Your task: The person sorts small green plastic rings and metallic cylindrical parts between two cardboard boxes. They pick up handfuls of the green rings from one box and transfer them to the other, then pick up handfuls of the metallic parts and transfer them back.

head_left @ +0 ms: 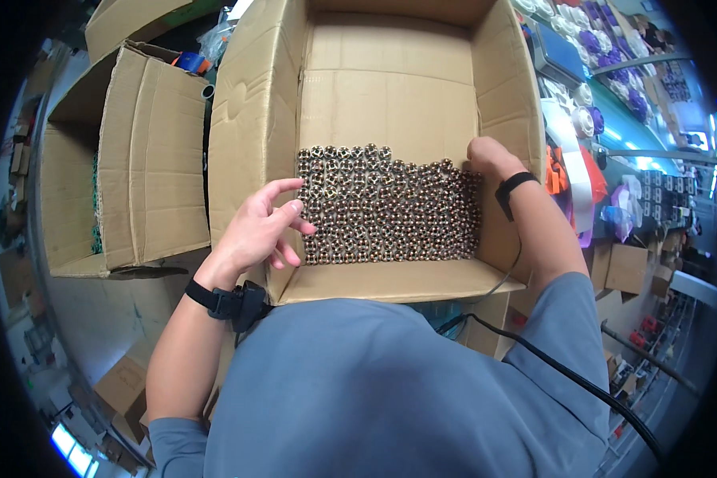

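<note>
A large open cardboard box (255, 103) stands in front of me. Its near half is packed with rows of several small round metal parts (382, 207), standing side by side. My left hand (263, 227) hovers at the box's left inner wall, fingers spread, fingertips touching the leftmost parts. My right hand (490, 159) is inside the box at the right wall, fingers curled down onto the far right end of the rows. Whether it holds a part is hidden. Both wrists wear black bands.
A second open cardboard box (135, 159) stands to the left. A black cable (566, 370) runs across my grey shirt. On the right are shelves with white and purple rolls (585, 115) and small cartons (625, 267).
</note>
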Motion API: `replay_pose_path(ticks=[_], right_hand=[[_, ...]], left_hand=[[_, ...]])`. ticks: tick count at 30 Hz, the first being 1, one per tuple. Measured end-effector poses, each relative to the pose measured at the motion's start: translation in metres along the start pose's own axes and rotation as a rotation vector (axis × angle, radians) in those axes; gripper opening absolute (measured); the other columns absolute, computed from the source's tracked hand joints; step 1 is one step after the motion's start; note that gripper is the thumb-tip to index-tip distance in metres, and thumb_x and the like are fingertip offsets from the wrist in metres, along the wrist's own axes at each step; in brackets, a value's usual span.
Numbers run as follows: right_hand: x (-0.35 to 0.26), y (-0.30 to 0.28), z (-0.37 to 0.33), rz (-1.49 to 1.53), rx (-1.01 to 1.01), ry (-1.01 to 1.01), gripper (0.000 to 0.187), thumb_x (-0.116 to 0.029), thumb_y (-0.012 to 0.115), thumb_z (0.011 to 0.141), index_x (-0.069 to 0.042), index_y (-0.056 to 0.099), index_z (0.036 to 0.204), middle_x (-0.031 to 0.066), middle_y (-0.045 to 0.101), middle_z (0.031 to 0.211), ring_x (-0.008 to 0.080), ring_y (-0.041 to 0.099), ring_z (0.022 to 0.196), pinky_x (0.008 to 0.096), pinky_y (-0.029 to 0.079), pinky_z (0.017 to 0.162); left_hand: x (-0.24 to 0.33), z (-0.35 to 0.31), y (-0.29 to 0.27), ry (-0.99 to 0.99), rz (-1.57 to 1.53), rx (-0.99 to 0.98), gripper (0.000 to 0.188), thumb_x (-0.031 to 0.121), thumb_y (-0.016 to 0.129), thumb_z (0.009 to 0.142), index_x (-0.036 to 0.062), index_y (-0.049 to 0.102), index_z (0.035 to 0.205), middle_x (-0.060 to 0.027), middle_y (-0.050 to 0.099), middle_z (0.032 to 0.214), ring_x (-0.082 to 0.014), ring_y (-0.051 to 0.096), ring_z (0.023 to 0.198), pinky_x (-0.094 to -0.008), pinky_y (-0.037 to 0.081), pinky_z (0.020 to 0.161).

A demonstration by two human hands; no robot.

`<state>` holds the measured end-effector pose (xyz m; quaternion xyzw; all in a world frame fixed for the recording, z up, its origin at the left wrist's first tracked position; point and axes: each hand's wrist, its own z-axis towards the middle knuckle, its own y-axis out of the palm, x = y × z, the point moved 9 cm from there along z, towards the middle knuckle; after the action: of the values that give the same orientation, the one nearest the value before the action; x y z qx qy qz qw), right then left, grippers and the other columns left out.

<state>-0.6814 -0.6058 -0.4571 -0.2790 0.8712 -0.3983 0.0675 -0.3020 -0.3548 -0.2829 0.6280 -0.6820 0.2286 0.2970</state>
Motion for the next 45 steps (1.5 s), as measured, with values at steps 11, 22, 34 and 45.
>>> replay_pose_path(ticks=[11, 22, 34, 45], right_hand=[[-0.007, -0.001, -0.021, -0.024, -0.034, 0.128, 0.014, -0.005, 0.069, 0.075, -0.002, 0.077, 0.087, 0.0215, 0.074, 0.094, 0.0345, 0.073, 0.089, 0.0427, 0.059, 0.073], [-0.048, -0.010, -0.041, -0.144, 0.225, -0.041, 0.010, -0.006, 0.064, 0.076, -0.004, 0.073, 0.075, 0.0201, 0.071, 0.083, 0.0393, 0.070, 0.083, 0.0470, 0.056, 0.073], [-0.055, -0.069, -0.073, 0.078, 0.335, 0.011, 0.032, -0.003, 0.063, 0.079, -0.001, 0.069, 0.111, 0.0212, 0.068, 0.110, 0.0349, 0.067, 0.102, 0.0424, 0.057, 0.086], [-0.305, -0.197, -0.256, 0.600, 0.362, -0.460, 0.029, -0.008, 0.071, 0.081, -0.001, 0.066, 0.109, 0.0143, 0.067, 0.095, 0.0258, 0.067, 0.082, 0.0364, 0.055, 0.076]], left_hand=[[0.000, -0.001, 0.000, -0.004, 0.018, 0.016, 0.052, 0.024, 0.050, 0.104, 0.0072, 0.034, 0.150, -0.0162, 0.071, 0.098, -0.0150, 0.066, 0.050, -0.0232, 0.051, 0.038], [-0.008, -0.002, -0.006, 0.000, 0.025, 0.038, 0.053, 0.024, 0.050, 0.104, 0.0055, 0.032, 0.151, -0.0148, 0.071, 0.101, -0.0138, 0.066, 0.052, -0.0223, 0.050, 0.038], [-0.007, -0.013, -0.015, 0.140, -0.132, -0.015, 0.033, 0.025, 0.053, 0.104, 0.0042, 0.052, 0.129, -0.0078, 0.068, 0.090, -0.0096, 0.065, 0.058, -0.0189, 0.048, 0.044], [-0.070, -0.186, -0.207, 0.495, -0.289, 0.399, 0.018, 0.021, 0.054, 0.105, 0.0062, 0.062, 0.110, 0.0006, 0.061, 0.082, -0.0031, 0.055, 0.066, -0.0160, 0.043, 0.052]])
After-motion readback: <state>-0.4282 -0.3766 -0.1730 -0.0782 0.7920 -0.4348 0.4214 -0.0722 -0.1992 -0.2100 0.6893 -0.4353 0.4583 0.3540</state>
